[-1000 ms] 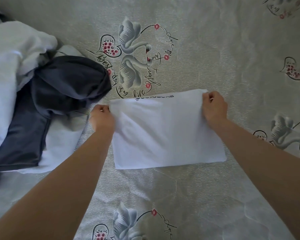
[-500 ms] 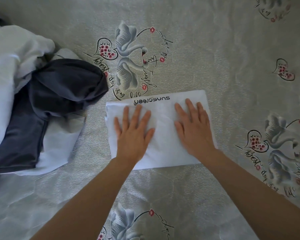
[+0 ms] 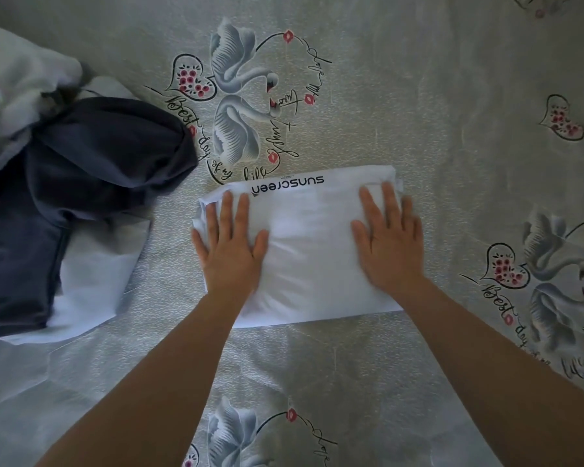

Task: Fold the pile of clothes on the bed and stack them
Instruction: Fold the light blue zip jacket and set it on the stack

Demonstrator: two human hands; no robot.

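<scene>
Below, swan-print bedsheet (image 3: 418, 112); both hands' fingers straight, apart, pressing folded white garment (image 3: 311, 251).

My left hand (image 3: 228, 246) and right hand (image 3: 390, 244) lie flat, side by side, on the folded garment (image 3: 309, 251) on the bedsheet (image 3: 418, 112). The unfolded pile (image 3: 58, 183) sits well to my left — one garment draped over the others.

A grey-green bedsheet (image 3: 418, 96) covered the bed, lightly creased. It carried a printed swan pair (image 3: 240, 106) beside a heart with pink flowers (image 3: 189, 80) and looping black script; the motif recurred at the right edge (image 3: 550, 281) and the bottom (image 3: 233, 433).
</scene>
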